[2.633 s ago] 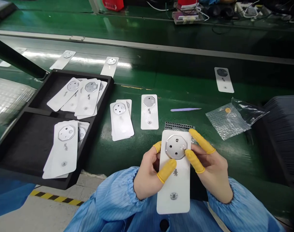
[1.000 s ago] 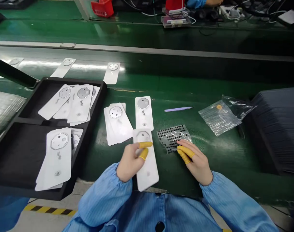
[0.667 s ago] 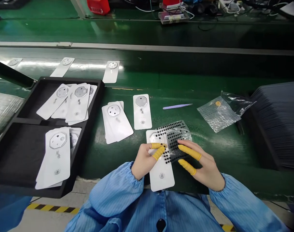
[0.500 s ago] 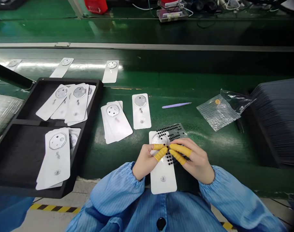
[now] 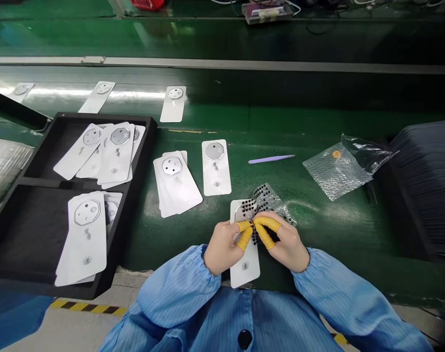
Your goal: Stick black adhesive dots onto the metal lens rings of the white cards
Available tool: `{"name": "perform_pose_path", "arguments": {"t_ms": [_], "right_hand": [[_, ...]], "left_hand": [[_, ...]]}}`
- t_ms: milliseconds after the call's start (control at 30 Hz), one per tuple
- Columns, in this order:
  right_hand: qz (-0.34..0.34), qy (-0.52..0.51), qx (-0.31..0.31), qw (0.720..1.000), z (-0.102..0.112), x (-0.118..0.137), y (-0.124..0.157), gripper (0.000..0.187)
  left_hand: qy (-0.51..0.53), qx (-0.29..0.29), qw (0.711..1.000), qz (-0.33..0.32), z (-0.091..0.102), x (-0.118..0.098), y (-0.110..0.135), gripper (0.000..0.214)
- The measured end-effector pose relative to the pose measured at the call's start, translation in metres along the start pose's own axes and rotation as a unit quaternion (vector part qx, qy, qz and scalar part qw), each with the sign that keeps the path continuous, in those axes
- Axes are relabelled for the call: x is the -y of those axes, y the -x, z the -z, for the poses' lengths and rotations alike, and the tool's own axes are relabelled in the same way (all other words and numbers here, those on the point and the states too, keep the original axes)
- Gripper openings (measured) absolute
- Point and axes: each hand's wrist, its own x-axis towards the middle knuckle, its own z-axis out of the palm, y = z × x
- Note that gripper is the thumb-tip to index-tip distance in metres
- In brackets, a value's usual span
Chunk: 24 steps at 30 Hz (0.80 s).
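My left hand (image 5: 224, 247) and my right hand (image 5: 284, 240) meet over a white panel (image 5: 240, 276) at the table's near edge. Yellow finger cots cover the thumb and index finger of each. Both pinch a clear sheet of small black dots (image 5: 268, 198), fingertips almost touching. The sheet bends up behind the right fingers, and some of its dots show below them. Whether a single dot is between the fingertips is too small to tell. Under the sheet and fingers, the panel's octagonal plate is mostly hidden.
Left of the hands lie another white panel (image 5: 217, 168) and a small stack of panels (image 5: 178, 188). A black tray (image 5: 20, 225) holds several more. Purple tweezers (image 5: 271, 159) and a bubble-wrap bag (image 5: 332, 171) lie beyond the hands. Dark stacked sheets (image 5: 427, 181) stand at right.
The dot sheet has turned and bent upward, its far part swinging right. My right hand has shifted left and its fingers curl more. The panel beneath sits at a slightly different angle.
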Motion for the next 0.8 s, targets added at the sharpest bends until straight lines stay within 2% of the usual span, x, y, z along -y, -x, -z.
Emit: {"name": "perform_pose_path", "arguments": {"t_ms": [100,167,233,333,367,433,500,633,800], "right_hand": [[-0.077,-0.03,-0.013,0.997,-0.004,-0.005,-0.001,0.013],[-0.096,-0.026,-0.023,0.995,-0.004,-0.01,0.001,0.012],[-0.076,0.004,-0.039,0.996,-0.001,-0.012,0.002,0.012],[-0.037,0.067,-0.069,0.995,0.006,-0.001,-0.001,0.015],[-0.026,0.083,-0.084,0.993,0.008,0.006,-0.003,0.018],[-0.004,0.106,-0.113,0.988,0.011,0.024,-0.007,0.027],[0.015,0.101,-0.114,0.988,0.011,0.04,-0.01,0.038],[0.034,0.078,-0.058,0.995,0.009,0.055,-0.01,0.049],[0.065,0.058,-0.04,0.995,0.014,0.055,-0.01,0.051]], "left_hand": [[0.032,0.022,0.999,0.024,0.004,0.0,-0.002,0.016],[0.06,0.032,0.997,0.042,0.013,-0.001,0.001,0.02],[0.085,-0.002,0.995,0.054,0.024,-0.004,0.008,0.03],[0.133,-0.093,0.984,0.073,0.038,-0.015,0.024,0.065],[0.156,-0.105,0.979,0.082,0.04,-0.02,0.029,0.077],[0.2,-0.092,0.971,0.095,0.04,-0.031,0.035,0.088],[0.22,-0.063,0.97,0.087,0.037,-0.041,0.038,0.08],[0.179,-0.028,0.983,0.04,0.031,-0.051,0.037,0.04],[0.139,-0.03,0.99,0.022,0.028,-0.049,0.039,0.034]]}}
